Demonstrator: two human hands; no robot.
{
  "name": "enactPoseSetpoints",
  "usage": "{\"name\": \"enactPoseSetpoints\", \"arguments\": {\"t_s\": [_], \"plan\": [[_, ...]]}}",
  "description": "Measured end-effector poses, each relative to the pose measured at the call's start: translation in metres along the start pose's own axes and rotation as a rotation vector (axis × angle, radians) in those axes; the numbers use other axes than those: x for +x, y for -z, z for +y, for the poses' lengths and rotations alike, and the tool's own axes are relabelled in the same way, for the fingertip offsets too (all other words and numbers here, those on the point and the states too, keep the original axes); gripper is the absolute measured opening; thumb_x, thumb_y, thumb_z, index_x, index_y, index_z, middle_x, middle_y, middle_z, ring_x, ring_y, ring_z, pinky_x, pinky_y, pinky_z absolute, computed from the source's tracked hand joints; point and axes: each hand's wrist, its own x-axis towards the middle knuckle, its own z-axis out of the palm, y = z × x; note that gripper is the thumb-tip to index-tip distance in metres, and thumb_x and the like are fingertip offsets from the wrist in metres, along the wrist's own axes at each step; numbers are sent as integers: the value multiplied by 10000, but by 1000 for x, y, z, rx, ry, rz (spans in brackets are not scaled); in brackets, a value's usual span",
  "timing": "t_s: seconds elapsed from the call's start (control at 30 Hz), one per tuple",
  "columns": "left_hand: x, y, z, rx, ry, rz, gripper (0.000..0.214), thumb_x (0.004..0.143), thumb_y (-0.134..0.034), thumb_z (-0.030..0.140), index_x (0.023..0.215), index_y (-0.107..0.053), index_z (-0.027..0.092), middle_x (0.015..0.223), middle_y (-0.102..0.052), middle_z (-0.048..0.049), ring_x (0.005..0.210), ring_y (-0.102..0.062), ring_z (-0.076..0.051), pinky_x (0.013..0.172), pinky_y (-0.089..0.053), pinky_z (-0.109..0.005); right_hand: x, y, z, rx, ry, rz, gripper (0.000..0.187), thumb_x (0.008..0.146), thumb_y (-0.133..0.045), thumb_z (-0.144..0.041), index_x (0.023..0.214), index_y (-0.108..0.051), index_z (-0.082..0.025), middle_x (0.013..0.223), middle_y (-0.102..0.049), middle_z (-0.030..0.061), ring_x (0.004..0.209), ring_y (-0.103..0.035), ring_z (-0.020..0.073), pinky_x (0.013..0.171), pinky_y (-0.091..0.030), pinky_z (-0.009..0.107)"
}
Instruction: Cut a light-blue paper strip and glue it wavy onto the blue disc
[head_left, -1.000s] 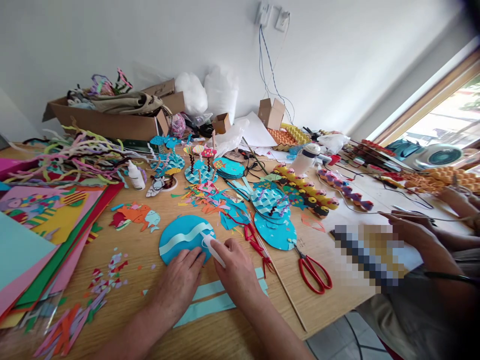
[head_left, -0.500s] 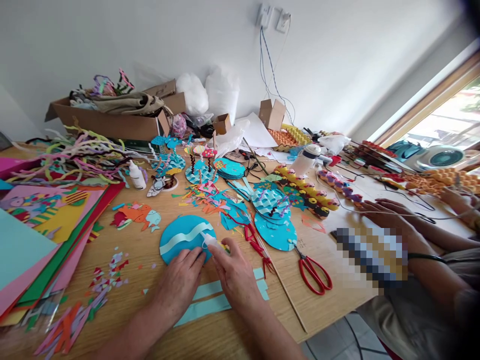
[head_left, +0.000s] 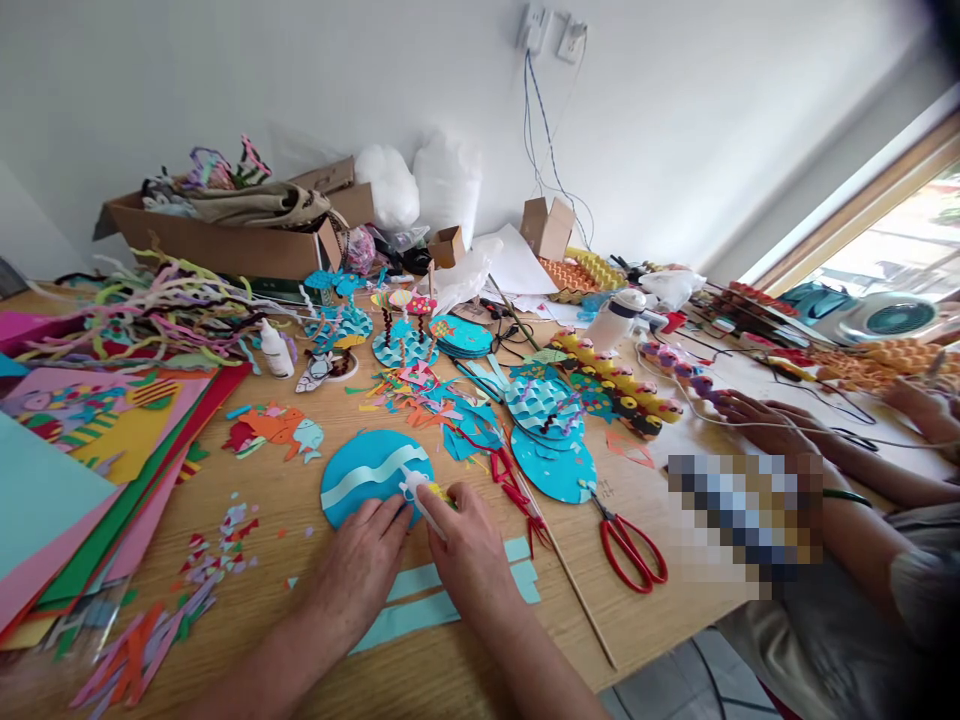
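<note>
A blue paper disc (head_left: pixel 360 455) with a wavy light-blue strip (head_left: pixel 367 473) across it lies on the wooden table. My left hand (head_left: pixel 364 565) rests at its lower edge, fingers bent together and pressed on the disc. In my right hand (head_left: pixel 472 550) is a small white glue bottle (head_left: pixel 424 503), tilted so its nozzle end is over the disc's right side, just by the strip. My fingers hide part of the bottle. Cut light-blue paper strips (head_left: pixel 412 610) lie beneath my wrists. Right of my right hand are red-handled scissors (head_left: pixel 634 555) and a thin wooden stick (head_left: pixel 574 580).
Coloured paper sheets (head_left: pixel 150 500) are stacked at left, with paper scraps (head_left: pixel 221 550) beside them. Pipe cleaners (head_left: pixel 150 310) and another glue bottle (head_left: pixel 276 350) lie behind. Decorated blue discs (head_left: pixel 551 460) sit ahead. A co-worker's hands (head_left: pixel 772 430) are at right.
My right hand has shifted the glue bottle slightly, and its body is turned more upright. My left hand stays on the disc. The view has moved a little.
</note>
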Motion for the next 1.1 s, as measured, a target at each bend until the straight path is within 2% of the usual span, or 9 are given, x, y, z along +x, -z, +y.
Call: {"name": "enactPoseSetpoints", "arguments": {"t_s": [0.1,0.27,0.47,0.7,0.8,0.93,1.1], "plan": [[0,-3,0,1,1,23,349,802,-428,108,1108,-581,175,1149,-615,-94,919,-589,-231,787,-511,-395,2,-1,-3,-24,-6,9,372,813,-432,-119,1118,-593,-260,843,-526,73,766,-524,204,659,-422,267],[0,-1,1,28,8,6,355,790,-437,96,1106,-587,161,1147,-617,-98,935,-586,-242,804,-507,-398,-1,-1,-2,-60,29,9,365,844,-404,-143,1117,-579,-309,849,-519,43,773,-487,188,669,-406,252],[-1,-4,0,-6,13,39,327,826,-414,117,1094,-593,172,1122,-629,-93,912,-589,-236,774,-513,-395,0,-3,-3,-146,45,-26,324,855,-414,-183,1080,-597,-326,842,-502,43,752,-469,197,650,-383,270],[0,-6,1,1,20,28,297,822,-439,99,1068,-603,126,1115,-629,-114,915,-582,-246,782,-503,-402,0,5,-4,-187,87,-78,365,831,-442,-142,1101,-576,-348,846,-495,39,753,-464,196,639,-372,264],[0,-5,1,5,8,29,292,822,-445,109,1065,-605,130,1109,-630,-112,910,-585,-244,781,-504,-395,1,5,-3,-191,93,-54,399,808,-443,-103,1094,-576,-348,837,-487,35,726,-465,188,626,-372,262],[-1,-7,-1,2,-4,44,315,808,-459,109,1091,-591,146,1125,-624,-100,914,-583,-238,774,-508,-385,2,0,3,-110,85,4,426,789,-430,-77,1102,-581,-324,876,-484,54,708,-497,183,603,-400,264],[-3,-12,-1,43,13,58,318,831,-415,130,1092,-592,167,1129,-625,-85,938,-571,-242,785,-499,-402,-7,2,15,115,68,95,403,810,-416,-105,1167,-541,-244,908,-489,80,764,-541,190,641,-457,281]]}}
